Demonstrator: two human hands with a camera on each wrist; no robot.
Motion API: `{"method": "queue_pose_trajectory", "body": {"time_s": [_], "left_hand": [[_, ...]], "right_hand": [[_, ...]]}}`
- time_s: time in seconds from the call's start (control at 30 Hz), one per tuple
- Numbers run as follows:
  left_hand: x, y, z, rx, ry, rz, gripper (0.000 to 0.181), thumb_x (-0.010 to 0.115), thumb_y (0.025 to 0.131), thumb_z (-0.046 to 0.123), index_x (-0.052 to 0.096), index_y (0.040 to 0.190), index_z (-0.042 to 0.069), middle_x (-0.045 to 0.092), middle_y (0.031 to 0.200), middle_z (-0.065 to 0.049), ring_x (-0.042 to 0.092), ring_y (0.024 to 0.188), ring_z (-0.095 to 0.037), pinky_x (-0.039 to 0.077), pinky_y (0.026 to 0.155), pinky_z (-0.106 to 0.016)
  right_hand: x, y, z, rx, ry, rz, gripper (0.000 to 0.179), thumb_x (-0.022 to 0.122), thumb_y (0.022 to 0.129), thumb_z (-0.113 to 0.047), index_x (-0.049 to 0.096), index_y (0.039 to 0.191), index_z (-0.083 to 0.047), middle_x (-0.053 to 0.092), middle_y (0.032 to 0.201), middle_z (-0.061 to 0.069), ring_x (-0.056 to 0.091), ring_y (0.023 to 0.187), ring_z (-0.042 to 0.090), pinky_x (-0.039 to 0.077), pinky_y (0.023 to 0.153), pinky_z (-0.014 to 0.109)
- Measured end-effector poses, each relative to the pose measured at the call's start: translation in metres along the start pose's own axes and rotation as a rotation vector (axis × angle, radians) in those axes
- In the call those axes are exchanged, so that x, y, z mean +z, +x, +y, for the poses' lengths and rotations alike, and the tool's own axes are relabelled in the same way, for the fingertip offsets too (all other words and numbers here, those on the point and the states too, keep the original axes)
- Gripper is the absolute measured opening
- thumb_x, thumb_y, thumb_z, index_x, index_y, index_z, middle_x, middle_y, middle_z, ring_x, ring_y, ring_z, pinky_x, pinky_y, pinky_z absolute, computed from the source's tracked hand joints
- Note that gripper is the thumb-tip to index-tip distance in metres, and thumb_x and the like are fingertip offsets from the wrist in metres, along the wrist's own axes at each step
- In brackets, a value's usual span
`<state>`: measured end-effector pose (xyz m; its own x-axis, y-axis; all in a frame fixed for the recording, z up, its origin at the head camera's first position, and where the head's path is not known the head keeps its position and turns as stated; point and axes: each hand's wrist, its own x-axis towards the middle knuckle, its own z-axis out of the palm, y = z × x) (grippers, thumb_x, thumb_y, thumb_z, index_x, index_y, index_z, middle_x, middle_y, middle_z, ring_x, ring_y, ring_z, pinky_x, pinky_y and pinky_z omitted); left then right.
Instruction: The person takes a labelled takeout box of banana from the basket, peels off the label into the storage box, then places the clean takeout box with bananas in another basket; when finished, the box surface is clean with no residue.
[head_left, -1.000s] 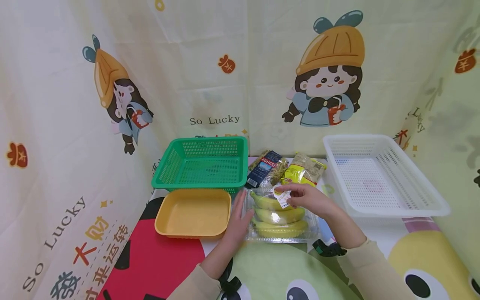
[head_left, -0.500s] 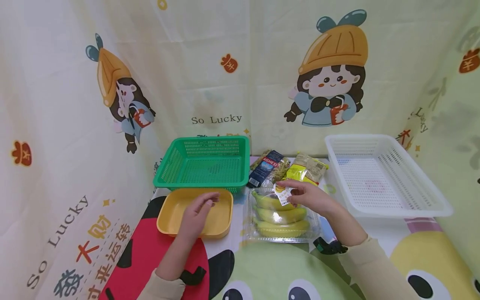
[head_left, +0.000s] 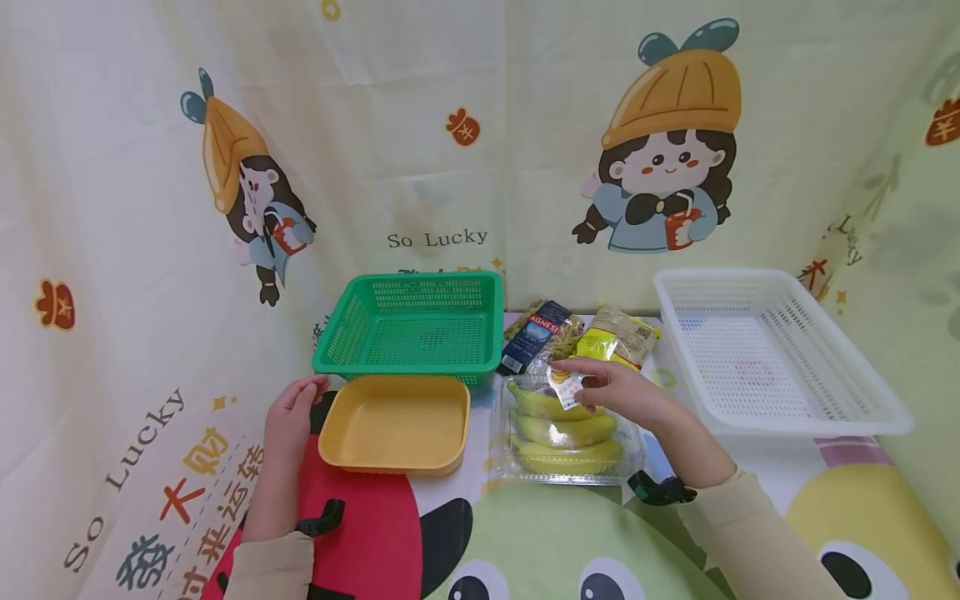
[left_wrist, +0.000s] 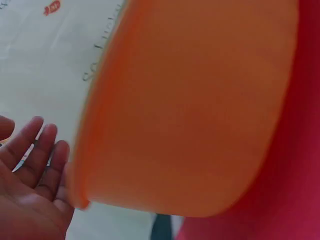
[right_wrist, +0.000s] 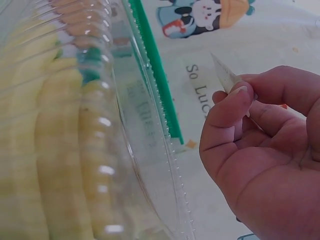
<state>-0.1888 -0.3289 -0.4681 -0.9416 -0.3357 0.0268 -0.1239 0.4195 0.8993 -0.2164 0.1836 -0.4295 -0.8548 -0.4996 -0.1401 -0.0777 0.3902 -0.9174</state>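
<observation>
My right hand (head_left: 622, 393) pinches a small white paper label (head_left: 565, 388) with a banana picture, between thumb and fingers. The label overlaps the top of a clear plastic clamshell box (head_left: 633, 446) in the head view; several bananas (head_left: 566, 431) lie inside it. In the right wrist view, the label (right_wrist: 225, 75) shows nearly edge-on, above the lid. My left hand (head_left: 291, 417) is just left of a yellow-orange plastic tray (head_left: 393, 425), fingers loosely extended and holding nothing. The left wrist view has that hand (left_wrist: 37, 180) close beside the tray's wall (left_wrist: 195, 110).
A green basket (head_left: 412, 367) stands behind the tray. Behind the bananas lie a dark-blue-labelled Agnesi pasta bag (head_left: 536, 335) and a yellow-printed bag (head_left: 615, 337). On the right is a white basket (head_left: 810, 421). A printed curtain (head_left: 525, 167) encloses the table at the back and sides.
The left hand has left the box's left side and crossed over the tray to its far left. The right hand stays at the box with the label.
</observation>
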Motion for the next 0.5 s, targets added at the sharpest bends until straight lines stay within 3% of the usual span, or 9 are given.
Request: {"method": "queue_pose_trajectory", "body": {"time_s": [0.07,0.13,0.23,0.3,0.4,0.5], "left_hand": [[0.001,0.005,-0.009,-0.049,0.004,-0.064,0.054,0.034,0.105,0.049,0.056,0.140,0.016,0.057,0.139,-0.009,0.052,0.124,-0.021,0.046,0.105,-0.028],[0.003,0.010,-0.018,-0.095,-0.012,-0.110,0.054,0.035,0.104,0.050,0.054,0.142,0.016,0.054,0.142,-0.010,0.050,0.124,-0.020,0.047,0.099,-0.020],[0.006,0.015,-0.028,-0.160,-0.079,-0.128,0.052,0.039,0.103,0.050,0.052,0.144,0.021,0.052,0.143,-0.010,0.053,0.116,-0.014,0.048,0.085,-0.011],[0.007,0.019,-0.032,-0.198,-0.160,-0.136,0.050,0.040,0.103,0.049,0.050,0.146,0.024,0.049,0.147,-0.008,0.052,0.117,-0.012,0.048,0.082,-0.008],[0.010,0.024,-0.038,-0.211,-0.283,-0.204,0.050,0.039,0.105,0.044,0.043,0.150,0.025,0.039,0.156,-0.005,0.046,0.127,-0.011,0.046,0.087,-0.008],[0.014,0.031,-0.046,-0.160,-0.367,-0.311,0.050,0.035,0.107,0.036,0.036,0.155,0.019,0.028,0.162,-0.003,0.036,0.136,-0.012,0.042,0.093,-0.008]], "right_hand": [[0.000,0.000,-0.001,-0.002,-0.001,-0.004,0.051,0.063,0.095,-0.016,0.053,0.144,-0.025,0.053,0.144,0.003,0.054,0.086,0.023,0.057,0.077,0.044],[-0.001,0.000,-0.002,-0.003,0.001,-0.005,0.050,0.063,0.095,-0.016,0.054,0.143,-0.026,0.053,0.144,0.005,0.054,0.085,0.022,0.057,0.077,0.042],[-0.001,0.001,-0.002,0.002,0.003,-0.009,0.050,0.064,0.094,-0.017,0.054,0.143,-0.027,0.053,0.144,0.004,0.053,0.083,0.021,0.056,0.076,0.040],[-0.001,0.001,-0.002,0.012,0.010,-0.005,0.050,0.064,0.094,-0.017,0.054,0.142,-0.029,0.053,0.145,0.003,0.054,0.083,0.021,0.056,0.077,0.040],[-0.002,0.000,-0.002,0.028,0.015,0.002,0.051,0.064,0.094,-0.016,0.055,0.141,-0.031,0.053,0.144,0.000,0.055,0.083,0.022,0.056,0.079,0.041],[-0.002,0.000,-0.002,0.036,0.018,0.004,0.051,0.064,0.094,-0.016,0.055,0.141,-0.031,0.054,0.143,-0.001,0.055,0.082,0.022,0.056,0.080,0.043]]}}
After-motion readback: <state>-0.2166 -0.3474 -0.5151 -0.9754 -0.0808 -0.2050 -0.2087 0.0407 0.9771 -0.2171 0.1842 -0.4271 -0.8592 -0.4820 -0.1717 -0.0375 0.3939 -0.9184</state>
